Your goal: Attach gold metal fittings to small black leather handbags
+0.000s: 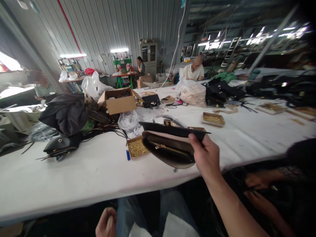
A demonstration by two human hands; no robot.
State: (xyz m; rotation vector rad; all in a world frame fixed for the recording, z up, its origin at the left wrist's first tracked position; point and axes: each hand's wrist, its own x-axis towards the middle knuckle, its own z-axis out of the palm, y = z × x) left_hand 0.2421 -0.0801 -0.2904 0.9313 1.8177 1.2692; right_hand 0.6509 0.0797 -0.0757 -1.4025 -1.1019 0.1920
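Note:
My right hand [206,154] grips a dark handbag [168,148] by its right end and holds it above the near edge of the white table [86,174]. The bag's black flap [172,129] stands open and a gold clasp bar shows inside. My left hand [106,223] rests low by my lap at the bottom, fingers curled into a fist; I cannot make out anything in it. A small box of gold hardware [136,148] sits on the table just left of the bag.
A pile of dark bags [65,113] and straps lies at the left. A cardboard box [119,100], plastic bags [128,121] and another gold hardware tray [213,119] sit farther back. A co-worker's hands [256,184] work at the right. Other people sit in the distance.

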